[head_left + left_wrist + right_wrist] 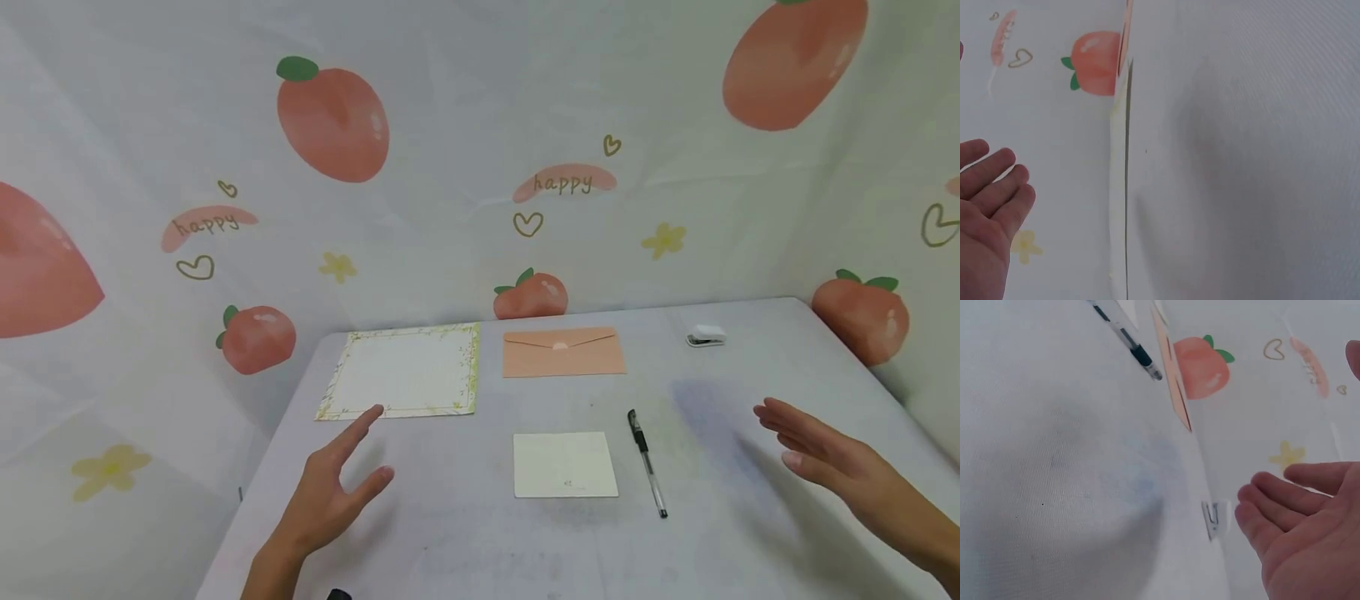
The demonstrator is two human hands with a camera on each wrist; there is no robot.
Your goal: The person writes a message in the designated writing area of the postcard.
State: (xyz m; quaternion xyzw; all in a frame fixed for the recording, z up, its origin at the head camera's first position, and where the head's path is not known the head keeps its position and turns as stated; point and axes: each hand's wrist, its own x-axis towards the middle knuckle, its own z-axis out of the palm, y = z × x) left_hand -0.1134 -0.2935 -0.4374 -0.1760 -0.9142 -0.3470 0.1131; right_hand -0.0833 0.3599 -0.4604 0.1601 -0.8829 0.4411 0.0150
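Note:
My left hand (327, 492) hovers over the left part of the table with fingers straight and thumb apart, holding nothing. Just beyond its fingertips lies a sheet of letter paper (405, 371) with a yellow-green floral border. On the right, my right hand (855, 471) is held above the table, fingers extended, also holding nothing. A black-capped clear gel pen (647, 462) lies nearest to it. Left of the pen is a small cream card (566, 465). Behind the card rests a peach-pink envelope (562, 353), flap side up. A small white stapler (706, 336) sits at the back right.
A pale cloth covers the table (465, 542), with a bluish stain (712, 417) on the right. White curtains (450, 125) printed with peaches stand behind and at both sides. Part of a black object (339, 594) shows at the bottom edge.

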